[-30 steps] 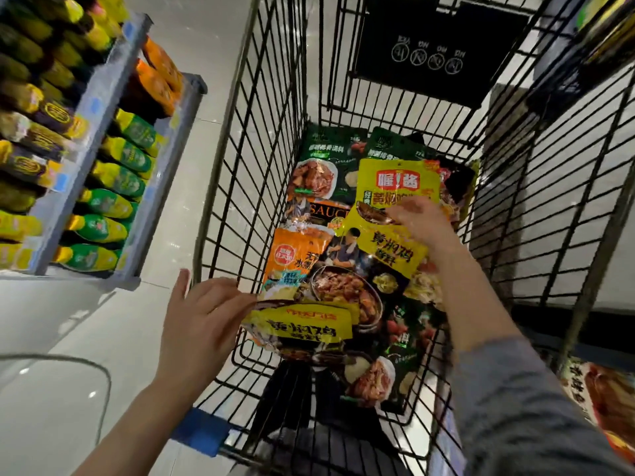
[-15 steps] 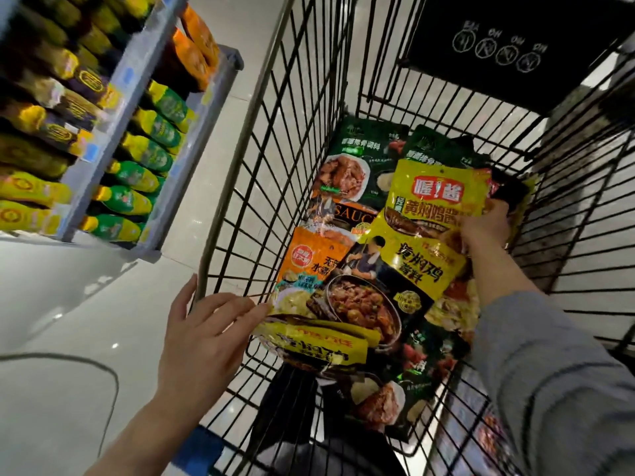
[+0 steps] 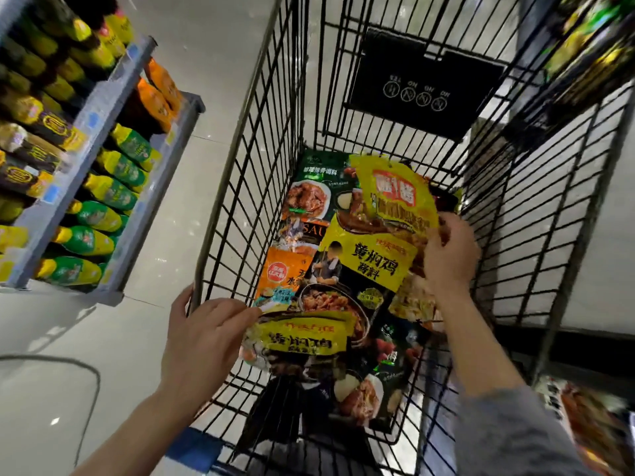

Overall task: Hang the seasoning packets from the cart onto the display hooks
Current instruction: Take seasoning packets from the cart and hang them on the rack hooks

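**A:** Seasoning packets (image 3: 347,269) are lying heaped in the bottom of the wire cart (image 3: 240,166), overlapping one another. Going from the left: a shelf of green and yellow bottles (image 3: 103,201) is standing well apart from the cart, with open floor (image 3: 161,262) running between them.

**B:** And the hands?

**A:** The left hand (image 3: 202,341) is gripping the cart's near left rim, thumb outside the wire, fingers reaching in and pinching the corner of a yellow-banded packet (image 3: 302,334). The right hand (image 3: 446,252) is pinching a yellow packet (image 3: 395,197) by its lower right edge and tilting it up off the pile.

**B:** What is looking risky?

**A:** That pinch is sitting at one edge, so the pouch is likely hanging limp; it could fold, slip out, or drag the glossy packet beneath it along. Lifting it out at an angle could also catch a corner in the wire grid. Its hang hole is not clearly showing, and a torn hole would spoil the hanging.

**B:** Room to move?

**A:** The cart is opening upward, so straight up is the free path. Its side walls are rising close on both sides of the right forearm. The display hooks are not clearly showing; blurred packets (image 3: 598,427) are sitting just beyond the right wall, so the carry probably goes over that rim.
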A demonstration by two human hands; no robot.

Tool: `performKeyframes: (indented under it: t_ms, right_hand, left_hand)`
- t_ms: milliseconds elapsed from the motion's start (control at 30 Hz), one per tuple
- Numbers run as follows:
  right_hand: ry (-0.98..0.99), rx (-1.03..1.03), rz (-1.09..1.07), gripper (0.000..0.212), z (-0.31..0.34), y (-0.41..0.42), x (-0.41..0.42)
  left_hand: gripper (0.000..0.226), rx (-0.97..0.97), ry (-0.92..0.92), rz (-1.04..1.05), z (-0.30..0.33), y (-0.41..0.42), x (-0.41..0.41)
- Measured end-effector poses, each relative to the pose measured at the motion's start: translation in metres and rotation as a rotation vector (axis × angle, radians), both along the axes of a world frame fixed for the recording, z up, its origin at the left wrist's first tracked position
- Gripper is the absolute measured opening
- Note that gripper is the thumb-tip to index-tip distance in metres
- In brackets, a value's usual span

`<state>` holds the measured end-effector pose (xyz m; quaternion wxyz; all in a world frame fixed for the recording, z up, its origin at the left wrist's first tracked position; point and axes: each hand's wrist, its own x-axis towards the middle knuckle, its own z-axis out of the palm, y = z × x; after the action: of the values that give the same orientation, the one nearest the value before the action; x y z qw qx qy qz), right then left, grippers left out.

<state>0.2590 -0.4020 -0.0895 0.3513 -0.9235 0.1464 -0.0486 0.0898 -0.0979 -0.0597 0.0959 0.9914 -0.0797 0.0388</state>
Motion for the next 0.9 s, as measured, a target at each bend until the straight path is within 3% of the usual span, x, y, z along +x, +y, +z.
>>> performKeyframes:
  t_ms: [167, 267, 400, 500, 567, 667, 733, 833, 900]
  right_hand:
    - [-0.199, -0.031, 0.069, 0.016, 0.053, -0.002, -0.043]
    - [-0.253, 0.095, 0.076, 0.013, 0.073, 0.001, -0.061]
    - [-0.037, 0.341, -0.041, 0.014, 0.067, 0.006, -0.077]
    - [0.188, 0.376, -0.098, 0.022, 0.027, 0.006, -0.08]
    - [0.358, 0.224, -0.052, 0.026, -0.007, 0.006, -0.077]
    - [0.516, -0.055, 0.022, 0.007, -0.046, 0.004, -0.063]
    - [0.592, -0.187, 0.069, 0.006, -0.06, -0.002, -0.048]
    - [0.609, -0.299, 0.05, 0.036, -0.076, -0.008, -0.021]
    - [0.494, -0.377, 0.073, 0.06, -0.087, -0.007, -0.001]
  left_hand:
    - [0.036, -0.03, 0.041, -0.004, 0.003, 0.001, -0.001]
    - [0.037, -0.041, 0.064, -0.008, 0.006, 0.0, -0.001]
    - [0.037, -0.014, 0.107, -0.014, 0.006, 0.002, -0.002]
    - [0.036, -0.008, 0.085, -0.011, 0.006, 0.001, -0.002]
    - [0.035, -0.001, 0.07, -0.019, 0.006, 0.0, -0.001]
    - [0.034, 0.003, 0.05, -0.042, 0.002, 0.001, -0.001]
    - [0.034, -0.004, 0.036, -0.048, 0.0, 0.002, -0.002]
    - [0.033, 0.009, 0.013, -0.035, -0.002, 0.001, -0.002]
    - [0.033, 0.018, 0.01, -0.025, -0.002, 0.0, -0.002]
